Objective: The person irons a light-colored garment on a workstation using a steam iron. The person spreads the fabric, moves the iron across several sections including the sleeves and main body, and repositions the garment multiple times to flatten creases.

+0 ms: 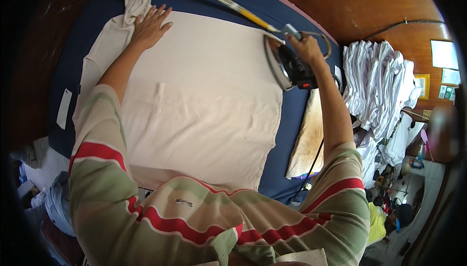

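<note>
1. The board (292,134) is the biggest thing here: a blue padded top that fills the middle, so a whole garment can lie flat in front of me.
2. On it the shirt (204,105) is spread out pale and wide, body smooth, with one sleeve bunched at the far left corner.
3. To my right, off the board, a stack (379,86) of folded white garments sits within easy reach.
4. A scorched cloth (306,142) hangs over the board's right edge, just under the iron; I take it for a resting pad.
5. My right hand (307,47) is wrapped tight round the handle of the iron (287,64), fingers fully closed, and the iron is tipped up on edge at the shirt's far right corner, soleplate facing left, off the fabric.
6. Its cord (238,8) runs up and away across the far edge, clear of the cloth.
7. My left hand (151,25) lies flat and open on the shirt's far left shoulder, fingers spread, gripping nothing, only pinning the fabric taut.
8. A white rectangular tag (64,109) lies on the blue at the left edge; on the wooden wall far right hang a white sheet (443,54) and a small yellow-framed card (422,86).
</note>
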Motion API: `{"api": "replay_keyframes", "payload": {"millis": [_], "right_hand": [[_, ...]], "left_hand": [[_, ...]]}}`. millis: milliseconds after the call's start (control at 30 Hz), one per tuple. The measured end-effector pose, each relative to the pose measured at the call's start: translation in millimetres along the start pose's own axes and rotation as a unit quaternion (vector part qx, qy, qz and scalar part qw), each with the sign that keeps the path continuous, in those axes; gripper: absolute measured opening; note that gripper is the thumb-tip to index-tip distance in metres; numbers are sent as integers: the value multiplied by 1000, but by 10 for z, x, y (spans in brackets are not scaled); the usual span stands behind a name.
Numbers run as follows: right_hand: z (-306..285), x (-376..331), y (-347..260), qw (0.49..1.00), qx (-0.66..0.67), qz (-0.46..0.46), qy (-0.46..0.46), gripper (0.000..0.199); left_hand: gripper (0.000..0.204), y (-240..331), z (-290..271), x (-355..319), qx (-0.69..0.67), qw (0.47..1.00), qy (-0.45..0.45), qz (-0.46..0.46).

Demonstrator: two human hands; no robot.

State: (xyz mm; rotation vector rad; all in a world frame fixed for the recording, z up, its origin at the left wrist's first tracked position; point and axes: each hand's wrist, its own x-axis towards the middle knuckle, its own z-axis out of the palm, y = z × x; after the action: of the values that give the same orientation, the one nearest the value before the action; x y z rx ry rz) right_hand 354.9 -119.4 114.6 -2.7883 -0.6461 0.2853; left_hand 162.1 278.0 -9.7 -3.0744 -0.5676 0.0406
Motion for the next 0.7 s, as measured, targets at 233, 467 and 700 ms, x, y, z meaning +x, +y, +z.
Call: {"api": "replay_keyframes", "payload": {"millis": [233,467,700], "right_hand": [[84,-20,49,997,-12,30,70,62],[-4,196,379,992,-21,108,68,66],[-117,-108,-249,998,-4,-58,13,59]], "left_hand": [[57,-38,-52,-36,6,1000,-10,-9],[58,16,-68,-38,-6,1000,-13,-5],[57,14,-48,-67,-11,1000,-10,-13]]}}
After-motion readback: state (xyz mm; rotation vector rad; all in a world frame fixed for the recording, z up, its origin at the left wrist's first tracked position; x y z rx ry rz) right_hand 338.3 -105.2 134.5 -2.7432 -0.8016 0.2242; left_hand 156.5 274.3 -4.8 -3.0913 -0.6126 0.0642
